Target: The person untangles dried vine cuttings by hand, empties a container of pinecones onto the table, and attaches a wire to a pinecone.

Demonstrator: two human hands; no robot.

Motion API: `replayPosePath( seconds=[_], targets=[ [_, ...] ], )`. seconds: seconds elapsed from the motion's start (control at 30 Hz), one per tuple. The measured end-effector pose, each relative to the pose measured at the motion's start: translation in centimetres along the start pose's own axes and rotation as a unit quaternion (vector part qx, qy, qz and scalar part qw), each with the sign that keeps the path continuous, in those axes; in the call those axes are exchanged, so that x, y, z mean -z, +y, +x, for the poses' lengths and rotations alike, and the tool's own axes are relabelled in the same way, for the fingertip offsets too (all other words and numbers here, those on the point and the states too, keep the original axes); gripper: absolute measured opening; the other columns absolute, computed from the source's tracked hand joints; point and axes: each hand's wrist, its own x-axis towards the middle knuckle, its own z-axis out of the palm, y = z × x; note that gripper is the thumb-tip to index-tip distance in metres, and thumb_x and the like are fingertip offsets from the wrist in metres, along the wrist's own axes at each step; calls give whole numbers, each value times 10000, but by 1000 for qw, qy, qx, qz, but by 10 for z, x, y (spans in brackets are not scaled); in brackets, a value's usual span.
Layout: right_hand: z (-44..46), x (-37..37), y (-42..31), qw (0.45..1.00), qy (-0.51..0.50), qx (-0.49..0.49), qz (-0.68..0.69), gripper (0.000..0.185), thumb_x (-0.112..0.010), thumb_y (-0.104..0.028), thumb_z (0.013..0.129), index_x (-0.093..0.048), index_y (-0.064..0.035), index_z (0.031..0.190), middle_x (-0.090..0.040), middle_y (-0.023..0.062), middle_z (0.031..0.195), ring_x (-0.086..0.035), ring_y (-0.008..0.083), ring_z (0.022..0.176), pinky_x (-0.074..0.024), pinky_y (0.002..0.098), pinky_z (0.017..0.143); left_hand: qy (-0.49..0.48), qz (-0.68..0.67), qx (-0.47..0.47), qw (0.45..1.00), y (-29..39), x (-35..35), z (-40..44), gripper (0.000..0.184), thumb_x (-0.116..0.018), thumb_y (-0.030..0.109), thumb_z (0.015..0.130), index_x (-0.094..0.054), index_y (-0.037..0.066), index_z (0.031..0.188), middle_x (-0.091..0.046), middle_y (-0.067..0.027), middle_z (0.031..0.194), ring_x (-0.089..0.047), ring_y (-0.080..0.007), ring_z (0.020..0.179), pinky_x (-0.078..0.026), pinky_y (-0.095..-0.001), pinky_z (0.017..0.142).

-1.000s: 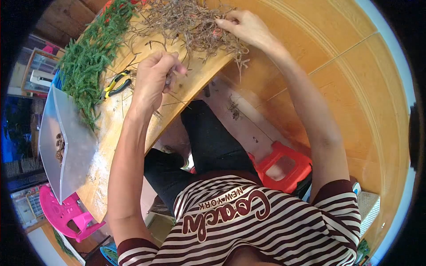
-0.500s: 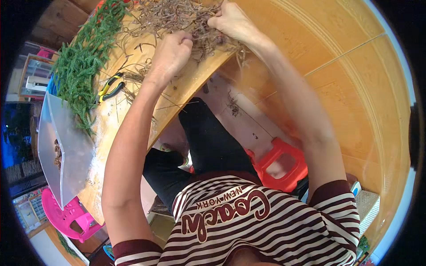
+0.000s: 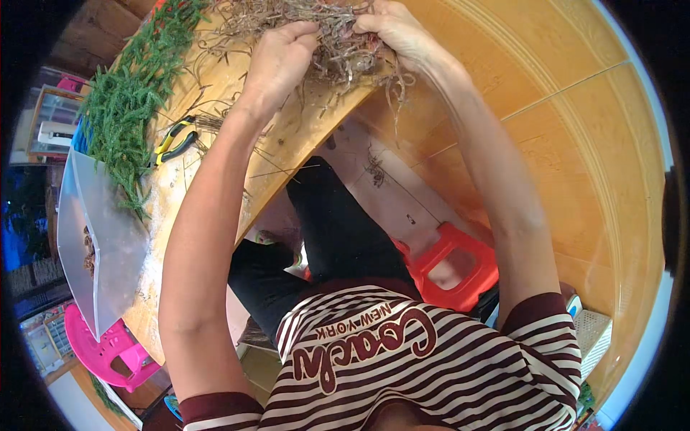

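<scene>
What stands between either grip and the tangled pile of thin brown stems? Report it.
Nothing visible does: the left grip and right grip are both at the tangled pile of thin brown stems. The pliers with yellow-and-black handles and the feathery green sprigs lie off to the left, clear of both.

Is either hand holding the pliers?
No, the pliers lie on the table, apart from the left hand and right hand, both at the brown tangle.
</scene>
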Motion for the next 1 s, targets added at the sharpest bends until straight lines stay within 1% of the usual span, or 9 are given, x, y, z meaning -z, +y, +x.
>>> replayPosePath(
  seconds=[0.1,0.27,0.37,0.53,0.63,0.77,0.9,0.93,1.0],
  targets=[
    [7,16,-2,970,-163,-168,-70,252,-551,10,777,-594,56,1020,-649,103,922,-602,197,840,-476,303,782,-28,-201,157,966,19,3,2,269,-522,96,866,-629,2,1094,-581,10,707,-434,-46,573,-332,-212,511],
    [7,18,8,970,-198,-141,-9,239,-546,30,785,-604,43,1016,-651,100,918,-603,163,832,-476,268,760,-25,-157,164,973,11,1,7,243,-565,116,857,-636,18,1067,-599,-9,724,-442,-58,575,-332,-211,511],
    [7,20,10,968,-210,-129,45,263,-527,53,795,-596,45,1050,-648,95,938,-602,162,834,-478,279,758,12,-169,91,981,8,-2,4,214,-582,169,883,-632,14,1021,-594,-14,717,-427,-58,559,-322,-215,497],
    [3,19,10,968,-210,-130,49,321,-516,60,802,-577,37,1116,-633,82,990,-585,150,868,-467,278,772,5,-194,112,975,14,-5,1,220,-599,224,895,-635,14,951,-596,-24,716,-439,-70,580,-338,-231,523],
    [-1,17,5,965,-241,-99,-25,374,-506,68,807,-549,24,1176,-608,48,1029,-555,126,911,-449,274,806,-15,-2,97,995,5,-4,13,241,-607,241,891,-643,5,919,-582,-21,702,-442,-67,583,-342,-231,522],
    [-2,18,0,953,-274,-74,-103,382,-500,76,807,-539,17,1182,-589,17,1022,-532,109,929,-434,269,831,-70,7,148,986,14,5,14,239,-609,245,887,-625,17,816,-538,-10,660,-413,-57,519,-300,-226,448],
    [3,24,20,952,-289,-89,-40,381,-498,77,804,-539,11,1177,-585,3,1008,-534,111,925,-431,267,839,-169,-83,212,959,19,19,14,224,-602,224,881,-575,43,752,-494,2,630,-372,-53,453,-232,-224,383],
    [0,23,17,952,-290,-90,-39,381,-498,77,804,-539,11,1177,-585,3,1008,-534,111,925,-431,267,839,-169,-83,214,959,20,18,11,224,-602,224,881,-575,43,752,-494,2,630,-372,-53,453,-232,-224,383],
    [-8,20,11,947,-309,45,-74,366,-500,74,800,-545,12,1158,-589,10,1002,-538,119,923,-433,271,839,-118,-178,254,943,25,12,5,213,-614,203,853,-567,56,708,-474,7,582,-376,-65,471,-272,-222,425]
  ],
)
